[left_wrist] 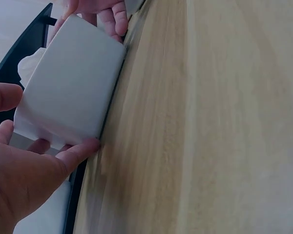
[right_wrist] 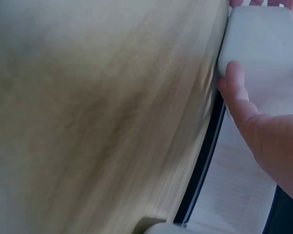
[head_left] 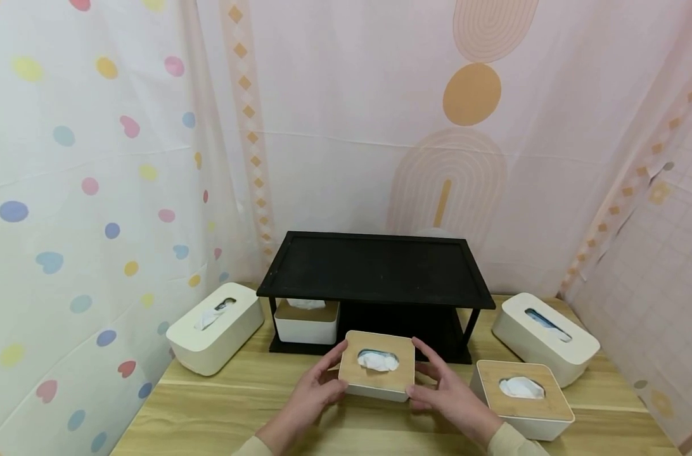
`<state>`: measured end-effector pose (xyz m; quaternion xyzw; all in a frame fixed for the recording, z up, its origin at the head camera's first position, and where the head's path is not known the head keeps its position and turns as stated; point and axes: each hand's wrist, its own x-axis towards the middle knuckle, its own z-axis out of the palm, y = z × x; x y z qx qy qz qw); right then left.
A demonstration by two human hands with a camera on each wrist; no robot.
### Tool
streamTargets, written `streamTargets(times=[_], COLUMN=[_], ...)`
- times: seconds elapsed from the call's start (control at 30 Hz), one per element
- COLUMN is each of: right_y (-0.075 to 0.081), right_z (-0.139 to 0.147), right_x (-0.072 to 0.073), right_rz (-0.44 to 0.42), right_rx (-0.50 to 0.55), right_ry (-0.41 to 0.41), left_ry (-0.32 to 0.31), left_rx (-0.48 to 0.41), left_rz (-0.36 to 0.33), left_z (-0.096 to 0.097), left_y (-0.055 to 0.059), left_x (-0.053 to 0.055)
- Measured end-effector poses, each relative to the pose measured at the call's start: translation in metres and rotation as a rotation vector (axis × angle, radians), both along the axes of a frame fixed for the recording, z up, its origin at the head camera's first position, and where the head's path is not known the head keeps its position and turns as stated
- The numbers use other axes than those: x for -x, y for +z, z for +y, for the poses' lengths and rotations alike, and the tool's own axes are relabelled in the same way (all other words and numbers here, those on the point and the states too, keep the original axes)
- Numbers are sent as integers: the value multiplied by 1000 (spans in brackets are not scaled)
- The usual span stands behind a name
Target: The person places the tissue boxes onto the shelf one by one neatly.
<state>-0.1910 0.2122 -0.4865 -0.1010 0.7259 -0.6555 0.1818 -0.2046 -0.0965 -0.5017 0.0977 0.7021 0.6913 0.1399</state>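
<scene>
Between both hands is a white tissue box with a wooden lid and a tissue poking from its oval slot. My left hand grips its left side, thumb near the front corner. On the opposite side, my right hand holds it with thumb and fingers. The left wrist view shows the box's plain white side between the hands. Just behind stands a black two-tier rack; a similar wooden-lidded tissue box sits on its lower shelf at the left.
A long white tissue box stands left of the rack, and another stands to the right. In front of that one is a wooden-lidded tissue box. Patterned curtains hang behind the wooden table.
</scene>
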Motion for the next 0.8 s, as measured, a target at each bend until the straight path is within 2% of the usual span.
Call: streamTargets(times=[0.23, 0.37, 0.53, 0.67, 0.73, 0.8], right_y=[1, -1, -3, -2, -1, -1], right_z=[-3, -5, -11, -17, -20, -21], right_x=[7, 9, 6, 0, -4, -8], right_rz=[41, 106, 227, 331, 390, 449], right_rx=[-22, -87, -265, -397, -449, -497], right_ry=[-4, -31, -148, -236, -268, -298], left_ry=[2, 55, 180, 237, 258, 277], left_rx=[37, 90, 224, 333, 419, 525], left_rz=[82, 131, 224, 303, 365, 468], left_z=[1, 4, 11, 13, 12, 11], left_y=[-3, -4, -4, -1, 0, 1], left_x=[8, 9, 6, -1, -5, -11])
